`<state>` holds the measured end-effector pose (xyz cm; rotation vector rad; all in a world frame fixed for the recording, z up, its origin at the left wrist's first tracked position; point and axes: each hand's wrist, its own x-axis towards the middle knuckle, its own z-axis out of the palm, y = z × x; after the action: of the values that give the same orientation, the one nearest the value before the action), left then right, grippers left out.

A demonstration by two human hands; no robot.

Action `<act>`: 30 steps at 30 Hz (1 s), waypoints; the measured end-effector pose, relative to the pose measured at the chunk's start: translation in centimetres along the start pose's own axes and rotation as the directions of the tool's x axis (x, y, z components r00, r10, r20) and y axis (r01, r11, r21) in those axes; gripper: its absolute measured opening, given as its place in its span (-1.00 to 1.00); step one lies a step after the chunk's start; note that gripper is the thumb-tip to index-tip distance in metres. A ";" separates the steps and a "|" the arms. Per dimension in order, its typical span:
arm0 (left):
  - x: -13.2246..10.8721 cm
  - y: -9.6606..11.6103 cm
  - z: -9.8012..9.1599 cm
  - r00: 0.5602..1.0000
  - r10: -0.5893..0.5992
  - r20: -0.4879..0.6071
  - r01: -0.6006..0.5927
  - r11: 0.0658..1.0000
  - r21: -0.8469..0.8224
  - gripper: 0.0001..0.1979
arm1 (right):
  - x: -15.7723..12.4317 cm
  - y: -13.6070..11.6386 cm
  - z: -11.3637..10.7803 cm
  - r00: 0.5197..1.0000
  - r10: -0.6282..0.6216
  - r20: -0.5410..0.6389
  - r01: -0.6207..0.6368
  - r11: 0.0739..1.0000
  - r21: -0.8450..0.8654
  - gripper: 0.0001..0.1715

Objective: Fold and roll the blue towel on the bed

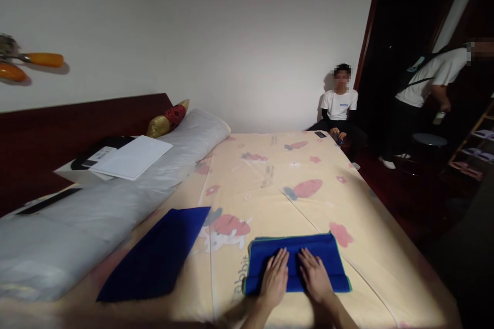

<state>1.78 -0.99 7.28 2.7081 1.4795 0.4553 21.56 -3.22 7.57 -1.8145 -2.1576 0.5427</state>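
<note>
A folded blue cloth (266, 254) with a green edge lies on the bed near its front side. My left hand (275, 277) rests flat on the cloth's left half, fingers stretched out. On the right half lies my right hand (314, 275), also flat, with its fingers extended. Neither hand grips anything. To the left, apart from both hands, a second dark blue cloth (154, 257) is spread on the bed sheet.
The bed (254, 195) has a printed sheet. Along its left side runs a long grey pillow (111, 221) with white papers (133, 157) on it. A phone (320, 134) lies at the far edge. One person (339, 105) sits beyond; another (428, 82) bends over at right.
</note>
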 end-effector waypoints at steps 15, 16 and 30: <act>-1.4 -5.4 -0.4 0.947 -0.321 -0.029 0.322 0.941 0.109 -0.51 | -0.9 8.5 -2.4 0.940 0.306 -0.152 -0.325 0.938 -0.120 -0.30; -1.2 -4.5 -0.2 0.959 -0.283 -0.029 0.284 0.954 0.090 -0.52 | -0.7 7.5 -2.2 0.946 0.289 -0.147 -0.306 0.945 -0.112 -0.29; -0.6 -4.7 -0.5 0.954 -0.287 0.085 0.284 0.958 0.051 -0.52 | -0.1 6.6 -2.4 0.974 0.217 -0.060 -0.221 0.974 -0.060 -0.32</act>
<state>-2.55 1.05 6.84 2.4442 1.8305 0.2872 28.44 -2.11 6.77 -2.0933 -1.9750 0.4682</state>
